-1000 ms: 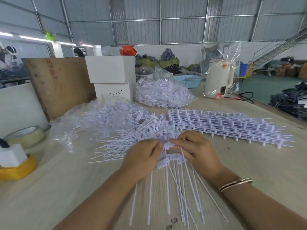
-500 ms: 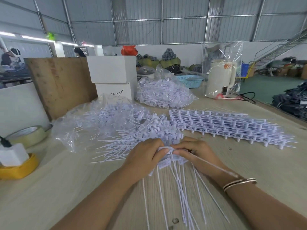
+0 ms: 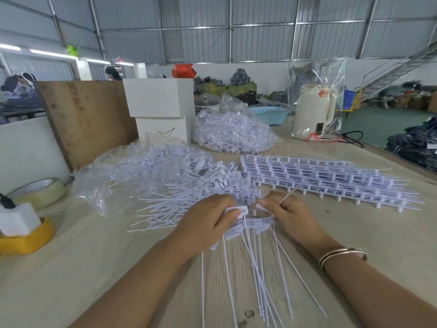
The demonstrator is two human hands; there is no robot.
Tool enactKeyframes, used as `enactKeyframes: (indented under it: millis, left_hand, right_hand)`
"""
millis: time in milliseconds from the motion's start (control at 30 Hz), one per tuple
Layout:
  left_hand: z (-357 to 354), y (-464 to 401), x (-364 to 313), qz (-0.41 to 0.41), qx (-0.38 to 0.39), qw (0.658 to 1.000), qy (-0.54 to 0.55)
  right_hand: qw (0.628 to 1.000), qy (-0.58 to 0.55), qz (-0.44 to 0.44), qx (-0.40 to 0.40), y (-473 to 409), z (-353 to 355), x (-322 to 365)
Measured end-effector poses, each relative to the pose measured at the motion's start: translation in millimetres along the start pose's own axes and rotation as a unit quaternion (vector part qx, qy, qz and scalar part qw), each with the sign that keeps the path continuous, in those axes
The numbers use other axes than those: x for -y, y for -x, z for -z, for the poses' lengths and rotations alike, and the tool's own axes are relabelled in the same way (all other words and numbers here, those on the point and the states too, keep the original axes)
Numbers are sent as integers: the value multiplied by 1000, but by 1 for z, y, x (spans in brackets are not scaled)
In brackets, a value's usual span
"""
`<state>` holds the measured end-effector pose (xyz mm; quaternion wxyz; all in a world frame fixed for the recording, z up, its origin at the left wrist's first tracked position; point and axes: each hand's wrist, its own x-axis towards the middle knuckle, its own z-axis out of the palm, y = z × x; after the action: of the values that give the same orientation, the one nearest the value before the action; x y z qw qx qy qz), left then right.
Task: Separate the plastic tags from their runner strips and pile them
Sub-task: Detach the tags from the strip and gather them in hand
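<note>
My left hand (image 3: 208, 221) grips a bunch of white plastic tags (image 3: 246, 227) by their flat heads, with the long thin tails fanning toward me over the table. My right hand (image 3: 287, 213) pinches one thin white strip that sticks up and away from its fingers, just right of the bunch. Beyond my hands lies a loose pile of separated tags (image 3: 189, 192). To the right of it, a stack of uncut runner strips (image 3: 326, 178) lies flat in rows.
A clear bag of tags (image 3: 132, 166) sits left of the pile and a second bag (image 3: 231, 133) further back. White boxes (image 3: 160, 107), a wooden board (image 3: 82, 119), tape rolls (image 3: 37, 190) and a bagged kettle (image 3: 314, 110) stand around the wooden table (image 3: 94, 268).
My hands have drawn apart a little. The right hand now holds a single strip pointing up and away, pulled off the bunch that the left hand keeps.
</note>
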<state>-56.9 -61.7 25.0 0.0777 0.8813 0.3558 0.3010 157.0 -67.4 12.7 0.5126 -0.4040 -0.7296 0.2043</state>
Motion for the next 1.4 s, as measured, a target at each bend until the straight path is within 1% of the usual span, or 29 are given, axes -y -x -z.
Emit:
enactKeyframes:
  millis: [67,167,300,467,533,633,700,800,833,933,967,1000,1133,1167,1233,1300,1333,1400]
  left_hand:
    - [2,2,2,13,-14,1000,23]
    - [2,2,5,36,-39,998,39]
    - [2,2,4,47,-63,996,45]
    - [0,3,4,53,-44,996,48]
    - [0,3,4,58,-39,996,53]
    - [0,3,4,66,-35,996,46]
    - [0,4,4,67,-34,997,32]
    - [-3,4,1,65,-38,997,22]
    - [-4,3,-1,66,-46,996,31]
    - [-8,2,-6,54,-72,994,61]
    - [-9,2,-8,48,-72,994,71]
    - [-10,2,-9,45,-69,993,82]
    - [-14,2,-12,49,-67,988,128]
    - [-13,1,-13,48,-72,988,128]
    - [-11,0,-11,55,-84,988,117]
    - [-8,1,-6,81,-91,987,103]
    - [-7,1,-2,97,-85,987,96]
    - [-8,2,3,119,-65,987,87]
  right_hand:
    - [1000,3,-8,-10,0,0,0]
    - [998,51,28,-3,-1,-2,0]
    - [993,104,53,28,-1,-3,-3]
    - [977,176,69,102,-2,-3,-2]
    - [973,190,66,113,-2,-3,-2]
    - [981,144,84,96,-1,-5,3]
    - [986,121,93,64,-1,-5,5]
    - [981,156,114,-1,-1,-1,7]
    - [980,156,120,5,1,-2,9]
    - [967,178,161,83,6,-10,15]
    - [962,193,170,89,6,-13,15]
    - [958,210,179,79,6,-14,15]
    - [932,267,246,-9,3,-10,15]
    - [932,268,242,-26,3,-10,14]
    - [945,242,211,-67,4,-8,11]
    - [955,212,180,-100,3,-4,8]
    - [957,213,173,-99,2,-2,7]
    - [953,239,176,-58,1,-2,6]
